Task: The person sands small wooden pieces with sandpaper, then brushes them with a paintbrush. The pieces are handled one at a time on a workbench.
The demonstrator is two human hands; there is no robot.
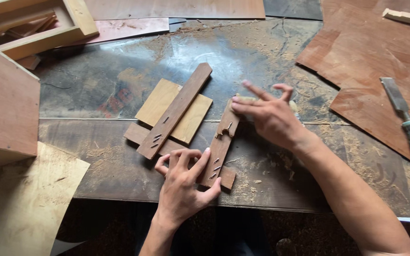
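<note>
**Notched strip pinned under both hands**

Notched wooden strip (220, 144) lies on the dark worktop (96, 85), across a longer strip beneath it. The left hand (182, 182) presses its lower end flat, fingers spread, closed on nothing. The right hand (269, 116) pinches a pale block (243, 100) against the upper end. It looks light, stiff and thin, likely to split at the notch; hold it by the long edges. Beside it, a stapled slat (174, 111) crosses a pale plywood square (160, 102). A chisel (406, 123) rests well apart.

Dark stapled wood strip (220, 149) flat on bench, angled, notched.
</note>
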